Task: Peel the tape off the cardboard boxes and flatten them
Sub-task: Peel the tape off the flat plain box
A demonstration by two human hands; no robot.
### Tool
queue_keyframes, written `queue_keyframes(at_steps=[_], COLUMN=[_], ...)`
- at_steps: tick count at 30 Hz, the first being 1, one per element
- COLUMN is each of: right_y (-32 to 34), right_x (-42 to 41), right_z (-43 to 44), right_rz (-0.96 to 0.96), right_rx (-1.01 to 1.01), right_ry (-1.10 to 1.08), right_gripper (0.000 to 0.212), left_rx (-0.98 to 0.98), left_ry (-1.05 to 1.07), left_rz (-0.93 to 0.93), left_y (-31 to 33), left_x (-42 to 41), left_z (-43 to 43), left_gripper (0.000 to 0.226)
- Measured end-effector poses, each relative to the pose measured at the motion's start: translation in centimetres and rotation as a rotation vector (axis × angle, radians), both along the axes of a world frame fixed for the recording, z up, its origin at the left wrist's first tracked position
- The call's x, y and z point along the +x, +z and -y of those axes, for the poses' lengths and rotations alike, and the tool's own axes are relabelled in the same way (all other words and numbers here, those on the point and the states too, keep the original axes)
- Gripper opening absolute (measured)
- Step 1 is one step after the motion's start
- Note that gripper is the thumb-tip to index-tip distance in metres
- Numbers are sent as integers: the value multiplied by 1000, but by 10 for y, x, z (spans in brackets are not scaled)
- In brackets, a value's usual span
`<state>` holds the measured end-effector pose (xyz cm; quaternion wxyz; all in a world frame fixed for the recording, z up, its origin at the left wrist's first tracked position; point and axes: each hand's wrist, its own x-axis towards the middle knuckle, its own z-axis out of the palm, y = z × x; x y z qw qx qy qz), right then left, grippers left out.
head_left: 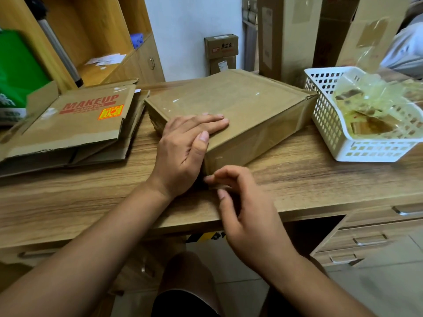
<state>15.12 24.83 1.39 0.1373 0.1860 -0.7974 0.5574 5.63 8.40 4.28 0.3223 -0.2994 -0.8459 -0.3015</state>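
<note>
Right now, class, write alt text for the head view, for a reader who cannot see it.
A person's left hand presses flat on a tape-wrapped cardboard box on a wooden desk, while the right hand is at its near corner, fingers curled. Flattened boxes lie to the left; a white basket of peeled tape stands to the right.

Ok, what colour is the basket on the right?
The basket is white, clearest in the head view.
</note>
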Motion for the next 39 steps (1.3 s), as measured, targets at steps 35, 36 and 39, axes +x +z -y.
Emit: queue_keyframes(at_steps=[35,36,39], right_y=[19,21,21], right_x=[-15,-15,-16], right_z=[-17,-17,-18], right_rz=[494,497,500], right_rx=[-511,-486,-465], right_ry=[8,24,8], right_gripper=[29,29,29], left_rx=[34,32,29], left_ry=[69,69,69], left_rz=[-22,-23,-16], left_y=[-1,-1,-2], left_x=[0,0,1], left_z=[-4,-3,-3], left_gripper=[48,48,49])
